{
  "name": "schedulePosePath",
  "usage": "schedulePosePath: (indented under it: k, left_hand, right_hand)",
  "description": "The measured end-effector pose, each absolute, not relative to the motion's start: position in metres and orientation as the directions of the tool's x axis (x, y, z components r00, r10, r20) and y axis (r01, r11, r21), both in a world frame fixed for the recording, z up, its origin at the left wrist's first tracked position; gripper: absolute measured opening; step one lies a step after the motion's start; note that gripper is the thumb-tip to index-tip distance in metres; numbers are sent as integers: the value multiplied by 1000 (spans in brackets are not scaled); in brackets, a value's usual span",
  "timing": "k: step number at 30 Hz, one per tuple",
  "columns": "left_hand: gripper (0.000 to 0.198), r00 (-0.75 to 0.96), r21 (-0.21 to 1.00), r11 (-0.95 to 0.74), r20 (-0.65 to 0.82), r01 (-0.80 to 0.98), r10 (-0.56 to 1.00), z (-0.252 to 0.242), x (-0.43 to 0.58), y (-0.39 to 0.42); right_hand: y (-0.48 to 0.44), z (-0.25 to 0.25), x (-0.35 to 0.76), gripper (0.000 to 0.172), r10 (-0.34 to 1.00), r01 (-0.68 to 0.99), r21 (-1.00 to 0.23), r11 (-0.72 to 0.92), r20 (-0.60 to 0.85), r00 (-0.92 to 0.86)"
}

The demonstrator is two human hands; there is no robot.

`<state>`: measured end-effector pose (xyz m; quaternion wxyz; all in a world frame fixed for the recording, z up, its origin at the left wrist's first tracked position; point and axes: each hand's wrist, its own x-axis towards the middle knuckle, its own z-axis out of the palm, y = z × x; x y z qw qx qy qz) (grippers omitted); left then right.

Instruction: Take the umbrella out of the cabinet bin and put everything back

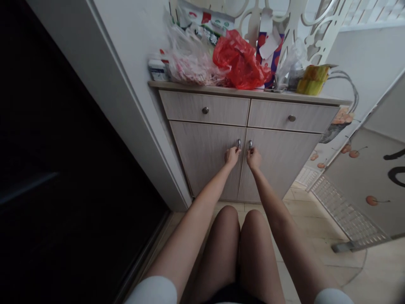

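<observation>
A pale wood-grain cabinet stands before me with its left door (207,152) and right door (278,158) closed. My left hand (232,156) is closed on the metal handle (239,142) of the left door. On the right door, my right hand (254,159) grips the matching handle (250,144). Fingers of both hands curl around the lower ends of the handles, partly hiding them. Above the doors are two closed drawers, a left drawer (183,105) and a right drawer (268,112), each with a round knob.
On the cabinet top (202,89) lie a red plastic bag (238,61), a clear bag (193,59), a white container (157,69) and a yellow package (313,79). A dark doorway (63,169) is at left. A cherry-patterned panel (363,177) stands at right, and my knees are below.
</observation>
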<state>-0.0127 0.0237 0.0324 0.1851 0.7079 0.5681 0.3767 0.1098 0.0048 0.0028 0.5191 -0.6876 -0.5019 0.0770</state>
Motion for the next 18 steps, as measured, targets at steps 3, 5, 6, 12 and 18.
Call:
schedulePosePath:
  k: [3, 5, 6, 12, 18]
  left_hand:
    - [17, 93, 729, -288, 296, 621, 951, 31, -19, 17]
    - [19, 82, 750, -287, 299, 596, 951, 24, -27, 5]
    - [24, 75, 756, -282, 297, 591, 952, 19, -32, -3]
    - [68, 41, 834, -198, 207, 515, 977, -6, -60, -53]
    - [71, 111, 959, -154, 131, 237, 985, 52, -54, -65]
  right_hand:
    - [-8, 7, 115, 39, 789, 577, -815, 54, 389, 476]
    - [-26, 4, 118, 49, 760, 539, -838, 83, 403, 510]
    - [-37, 2, 119, 53, 753, 512, -853, 101, 402, 521]
    - [-98, 0, 121, 66, 911, 329, -934, 137, 249, 329]
    - [-96, 58, 128, 72, 892, 289, -928, 235, 325, 315]
